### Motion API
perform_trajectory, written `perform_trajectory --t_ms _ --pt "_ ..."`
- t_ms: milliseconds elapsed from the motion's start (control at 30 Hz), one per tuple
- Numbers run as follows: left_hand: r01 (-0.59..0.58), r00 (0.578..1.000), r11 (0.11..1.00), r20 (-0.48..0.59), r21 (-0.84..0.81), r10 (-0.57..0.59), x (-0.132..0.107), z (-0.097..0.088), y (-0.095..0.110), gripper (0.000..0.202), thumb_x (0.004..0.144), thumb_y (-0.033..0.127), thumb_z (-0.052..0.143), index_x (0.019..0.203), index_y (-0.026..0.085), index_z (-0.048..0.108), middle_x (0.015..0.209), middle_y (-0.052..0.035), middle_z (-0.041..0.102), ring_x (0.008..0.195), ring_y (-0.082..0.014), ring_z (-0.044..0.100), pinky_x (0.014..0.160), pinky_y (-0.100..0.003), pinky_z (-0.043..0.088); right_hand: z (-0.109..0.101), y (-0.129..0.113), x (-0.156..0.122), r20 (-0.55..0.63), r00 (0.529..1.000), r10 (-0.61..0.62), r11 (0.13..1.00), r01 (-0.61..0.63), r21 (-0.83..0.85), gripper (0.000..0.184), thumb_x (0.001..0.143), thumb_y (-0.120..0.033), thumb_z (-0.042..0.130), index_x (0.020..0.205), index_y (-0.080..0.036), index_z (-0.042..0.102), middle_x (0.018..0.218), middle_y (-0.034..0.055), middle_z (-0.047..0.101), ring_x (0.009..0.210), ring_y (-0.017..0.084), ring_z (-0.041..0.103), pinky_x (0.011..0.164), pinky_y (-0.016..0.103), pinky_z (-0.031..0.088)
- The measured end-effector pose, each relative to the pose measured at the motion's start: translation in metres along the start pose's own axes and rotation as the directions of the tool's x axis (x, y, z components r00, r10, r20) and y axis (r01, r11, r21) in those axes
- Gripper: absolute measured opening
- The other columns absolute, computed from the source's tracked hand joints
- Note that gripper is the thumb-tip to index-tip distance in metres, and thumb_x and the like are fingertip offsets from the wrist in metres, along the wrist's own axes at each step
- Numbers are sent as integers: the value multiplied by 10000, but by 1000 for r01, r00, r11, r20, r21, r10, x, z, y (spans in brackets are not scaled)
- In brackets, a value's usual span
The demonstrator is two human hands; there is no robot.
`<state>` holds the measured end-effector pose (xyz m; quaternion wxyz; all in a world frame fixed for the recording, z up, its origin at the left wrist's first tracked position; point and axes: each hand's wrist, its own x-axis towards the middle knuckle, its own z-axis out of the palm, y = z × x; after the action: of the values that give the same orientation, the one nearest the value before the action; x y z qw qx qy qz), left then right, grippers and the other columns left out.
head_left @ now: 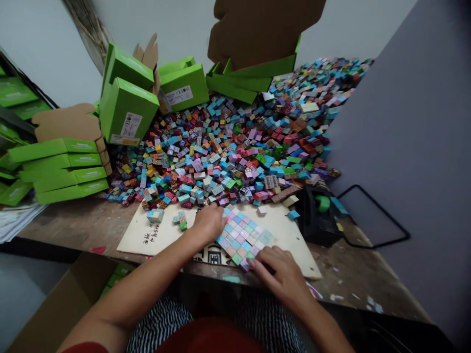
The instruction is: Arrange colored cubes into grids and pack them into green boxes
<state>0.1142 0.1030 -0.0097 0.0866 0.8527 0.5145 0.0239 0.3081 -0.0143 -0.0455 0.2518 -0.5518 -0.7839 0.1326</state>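
Note:
A flat square of small pastel cubes (243, 236) lies on a pale board (294, 235) at the near edge of the workbench. My left hand (209, 221) rests against the square's left edge, fingers curled and pressed to the cubes. My right hand (280, 272) lies flat at the square's near right corner, fingers stretched toward it. A few loose cubes (179, 219) sit on the board left of my left hand. Behind the board a large heap of coloured cubes (235, 152) covers the bench.
Green cartons (127, 105) stand at the back left, with flat green ones stacked (62, 169) at the far left. A black device (318, 215) with a cable sits right of the board. A grey panel (412, 147) walls the right side. An open cardboard box (55, 304) is below left.

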Motion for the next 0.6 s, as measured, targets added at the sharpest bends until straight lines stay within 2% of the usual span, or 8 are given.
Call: perform_trajectory --t_ms 67,133,233,300,400,467,533,600 --pt "45 999 998 2 -53 -45 -20 1 -9 262 926 333 484 1023 145 638 955 -101 634 875 -233 614 769 -348 511 -3 12 9 13 1000 27 999 -27 16 428 957 -445 359 659 -218 566 657 17 587 681 176 517 624 308 325" --pt "73 997 976 2 -204 -74 -40 5 -18 258 919 330 498 1064 164 630 919 -70 633 827 -202 616 734 -317 519 -3 22 21 1 999 51 998 -51 22 478 960 -479 310 641 -217 550 659 27 581 685 181 506 631 317 338" --pt "89 994 838 -4 -539 -109 -67 15 -27 299 899 292 528 1168 182 597 920 -54 620 829 -179 610 745 -303 526 -2 33 37 -18 998 63 997 -63 33 525 954 -525 267 613 -219 524 643 34 573 674 185 499 645 329 358" --pt "100 990 744 -7 -660 -139 -80 19 -30 385 890 284 544 1266 197 536 985 -69 612 857 -183 613 761 -317 535 -4 36 42 6 998 66 996 -66 53 523 945 -539 282 593 -222 504 615 30 558 656 185 501 636 329 370" --pt "39 989 771 -88 -635 -123 -88 18 -29 548 859 329 617 1365 239 428 1210 -104 550 1033 -230 581 872 -386 519 -12 38 33 74 989 128 983 -136 124 426 921 -532 375 683 -227 552 674 22 585 670 184 538 626 319 410" --pt "-81 987 847 -160 -525 -5 -87 16 -26 647 814 369 685 1382 258 397 1360 -114 451 1209 -277 477 1001 -448 438 -16 38 22 79 985 151 974 -162 156 338 871 -541 478 894 -233 615 880 53 640 818 213 589 707 345 463" --pt "-208 973 893 -174 -400 148 -80 14 -22 739 759 405 741 1389 258 384 1441 -121 368 1314 -314 361 1078 -488 345 -17 36 14 65 991 115 984 -122 127 489 789 -571 584 1166 -260 580 1195 105 582 1081 281 546 867 428 459" --pt "-269 961 916 -151 -298 233 -70 15 -19 838 693 451 787 1396 262 371 1484 -130 305 1347 -351 299 1092 -522 305 -14 35 14 93 994 51 996 -58 66 730 716 -589 658 1357 -308 450 1437 119 394 1288 340 385 991 513 378"
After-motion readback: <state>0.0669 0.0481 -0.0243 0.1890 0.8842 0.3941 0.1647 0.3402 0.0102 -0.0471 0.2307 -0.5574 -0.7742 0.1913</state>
